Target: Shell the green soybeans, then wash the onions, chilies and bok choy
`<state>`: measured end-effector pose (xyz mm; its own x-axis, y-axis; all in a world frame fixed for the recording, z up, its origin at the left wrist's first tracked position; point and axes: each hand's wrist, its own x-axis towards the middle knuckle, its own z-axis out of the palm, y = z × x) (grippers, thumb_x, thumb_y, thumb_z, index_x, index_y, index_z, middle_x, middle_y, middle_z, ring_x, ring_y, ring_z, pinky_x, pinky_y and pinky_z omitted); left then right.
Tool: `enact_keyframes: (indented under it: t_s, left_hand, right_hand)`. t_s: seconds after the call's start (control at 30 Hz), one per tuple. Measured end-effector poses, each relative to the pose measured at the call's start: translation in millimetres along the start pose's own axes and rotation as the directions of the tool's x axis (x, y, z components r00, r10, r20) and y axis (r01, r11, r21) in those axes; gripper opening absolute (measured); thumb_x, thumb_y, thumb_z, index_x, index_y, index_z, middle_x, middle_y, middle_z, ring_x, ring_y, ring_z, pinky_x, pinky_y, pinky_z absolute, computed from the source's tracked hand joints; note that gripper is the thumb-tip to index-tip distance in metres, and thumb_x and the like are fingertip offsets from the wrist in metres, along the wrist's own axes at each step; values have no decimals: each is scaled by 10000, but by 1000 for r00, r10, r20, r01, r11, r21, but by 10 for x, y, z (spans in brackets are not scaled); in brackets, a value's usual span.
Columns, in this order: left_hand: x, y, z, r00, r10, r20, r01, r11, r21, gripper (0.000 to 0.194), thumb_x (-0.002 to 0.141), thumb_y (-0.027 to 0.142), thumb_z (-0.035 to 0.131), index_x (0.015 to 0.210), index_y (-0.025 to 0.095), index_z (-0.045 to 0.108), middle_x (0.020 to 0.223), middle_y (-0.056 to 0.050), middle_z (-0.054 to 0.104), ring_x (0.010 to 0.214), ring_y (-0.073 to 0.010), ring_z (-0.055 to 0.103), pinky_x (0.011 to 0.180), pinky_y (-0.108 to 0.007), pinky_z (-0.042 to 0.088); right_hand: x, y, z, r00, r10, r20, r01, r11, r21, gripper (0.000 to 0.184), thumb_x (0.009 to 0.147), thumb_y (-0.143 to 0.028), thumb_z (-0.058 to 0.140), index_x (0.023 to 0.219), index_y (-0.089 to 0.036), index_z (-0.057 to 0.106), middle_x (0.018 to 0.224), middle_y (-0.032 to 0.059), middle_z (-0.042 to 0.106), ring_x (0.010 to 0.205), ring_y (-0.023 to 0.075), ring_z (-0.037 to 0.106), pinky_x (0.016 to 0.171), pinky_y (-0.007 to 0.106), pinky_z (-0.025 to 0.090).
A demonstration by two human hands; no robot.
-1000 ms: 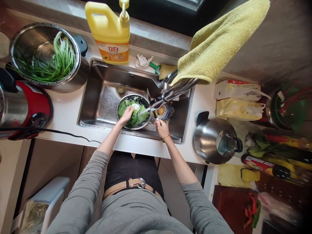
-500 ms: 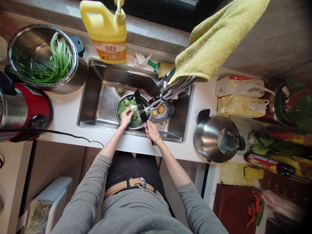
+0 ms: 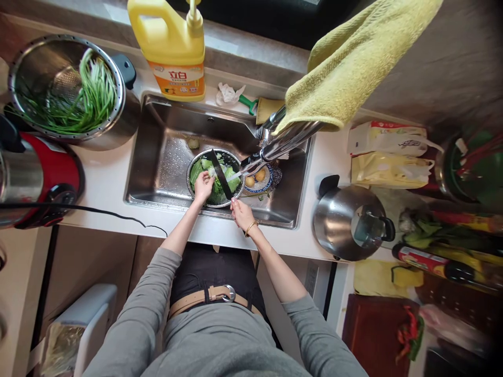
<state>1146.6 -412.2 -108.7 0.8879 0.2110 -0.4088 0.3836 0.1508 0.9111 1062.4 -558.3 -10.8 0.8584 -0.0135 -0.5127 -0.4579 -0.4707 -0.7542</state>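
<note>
My right hand (image 3: 241, 213) is closed round the handle of a dark-bladed kitchen knife (image 3: 222, 175), whose blade slants up and left over a metal bowl (image 3: 215, 206) in the sink. Green leafy vegetables (image 3: 199, 166) fill the bowl. At its left side my left hand (image 3: 203, 187) pinches a pale part of the leafy greens, close to the blade; the fingertips are partly hidden. The faucet (image 3: 271, 151) reaches over the bowl, with water running past the knife. Right of the bowl, a blue-patterned dish (image 3: 268, 180) holds round yellowish items (image 3: 260, 175).
The steel sink (image 3: 165, 141) surrounds the bowl. A yellow towel (image 3: 346, 73) drapes over the faucet. Behind stands a yellow detergent jug (image 3: 176, 57). A pot (image 3: 118, 118) with long greens is at left, a steel kettle (image 3: 338, 225) at right, a black cord (image 3: 98, 212) along the left counter.
The knife blade has turned from showing its broad face to nearly edge-on, its tip now farther left. My right hand has shifted slightly left. My left hand stays almost in place.
</note>
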Motion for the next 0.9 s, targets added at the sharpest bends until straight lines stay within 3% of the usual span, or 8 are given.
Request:
enact_keyframes:
  t_s: [0.33,0.5,0.63,0.77,0.9]
  left_hand:
    - [31,72,-74,997,80,22,-82,987,141,281,749,259,683,996,145,609,1032,-121,698,982,-219,659,943,-367,485]
    - [-120,167,46,979,137,150,-165,966,197,259,754,167,657,1011,154,633,1033,-108,705,974,-222,668,950,-368,487]
    - [-135,197,80,993,115,37,-119,981,153,271,767,158,637,1037,142,627,1071,-123,700,1012,-229,665,965,-373,485]
    - [45,240,-43,989,121,-86,-124,992,-31,324,785,204,622,1099,131,588,1127,-123,683,1065,-212,646,975,-346,481]
    - [219,286,-265,996,49,-70,-57,992,-117,335,797,277,624,1101,146,574,1061,-92,696,1021,-189,652,920,-316,506]
  right_hand:
    - [181,-73,61,995,96,38,-101,984,145,531,842,-718,386,668,-219,444,427,-70,394,340,75,364,364,190,265]
    - [338,-135,33,981,188,56,-195,956,218,547,823,-750,385,655,-229,405,399,-88,352,265,66,307,292,196,225]
    - [373,-126,-7,981,185,49,-192,953,236,556,815,-763,381,667,-228,401,408,-90,360,253,65,308,271,196,233]
    - [347,-23,14,979,189,71,-199,963,183,554,826,-754,372,665,-225,407,406,-88,368,262,67,315,281,196,232]
    - [299,117,28,986,162,23,-164,982,96,535,839,-723,380,667,-219,432,419,-79,393,308,73,357,334,191,258]
